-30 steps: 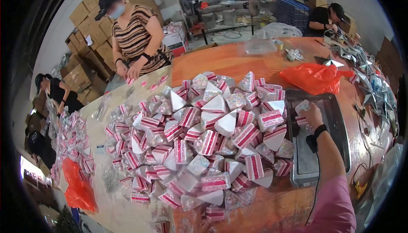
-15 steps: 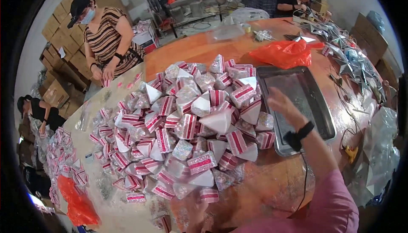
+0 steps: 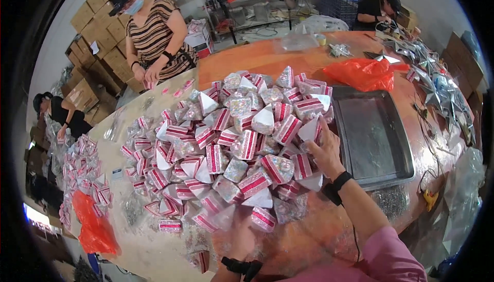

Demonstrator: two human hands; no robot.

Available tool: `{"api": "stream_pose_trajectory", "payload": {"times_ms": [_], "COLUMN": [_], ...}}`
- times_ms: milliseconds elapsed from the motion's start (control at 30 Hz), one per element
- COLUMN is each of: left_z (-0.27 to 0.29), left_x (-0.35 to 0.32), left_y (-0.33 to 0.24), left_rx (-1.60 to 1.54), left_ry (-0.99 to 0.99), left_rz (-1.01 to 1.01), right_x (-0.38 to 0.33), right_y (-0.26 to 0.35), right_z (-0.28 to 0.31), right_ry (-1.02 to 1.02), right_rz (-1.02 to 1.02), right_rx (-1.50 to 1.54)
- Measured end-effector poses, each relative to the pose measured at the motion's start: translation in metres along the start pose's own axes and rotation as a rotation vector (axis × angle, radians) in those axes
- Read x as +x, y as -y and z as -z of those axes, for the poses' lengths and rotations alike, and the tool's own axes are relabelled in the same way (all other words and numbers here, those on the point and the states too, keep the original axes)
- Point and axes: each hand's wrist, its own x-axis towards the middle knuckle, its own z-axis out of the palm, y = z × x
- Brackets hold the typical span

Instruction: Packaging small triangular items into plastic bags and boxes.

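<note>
A large heap of cake-slice ornaments (image 3: 239, 144) covers the middle of the table. These wedges have glittery, white and pink-striped faces. At the heap's right edge, my right hand (image 3: 327, 151) has its thumb and fingers around a white-faced cake-slice ornament (image 3: 310, 129). My left hand (image 3: 243, 236) is low at the heap's near edge, smeared by motion, so its fingers cannot be made out. Just beyond it is a blurred cake-slice ornament (image 3: 217, 214); whether that hand holds it is unclear. Another striped wedge (image 3: 263, 219) lies right beside the left hand.
A dark metal tray (image 3: 409, 166) stands right of the heap, with a red plastic bag (image 3: 363, 74) behind it. Silver stars (image 3: 429, 94) and cables lie far right. Another red bag (image 3: 92, 228) hangs at the left edge. Three co-workers are around the table.
My right hand has moved left from over the tray to the heap's right edge and closed around a wedge. My left hand has shifted slightly forward. The whole view has swung a little left.
</note>
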Motion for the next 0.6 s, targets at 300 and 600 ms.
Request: {"api": "stream_pose_trajectory", "payload": {"times_ms": [300, 600], "left_z": [0.008, 0.010], "left_x": [0.072, 0.133], "left_y": [-0.036, -0.007], "left_rx": [-1.658, -1.695], "left_ry": [-0.164, -0.220], "left_rz": [0.532, 0.624], "right_x": [0.042, 0.101], "right_y": [0.000, 0.005], "right_z": [-0.031, -0.067], "right_ry": [-0.003, 0.064], "right_rz": [0.009, -0.050], "right_rx": [-0.114, -0.180]}}
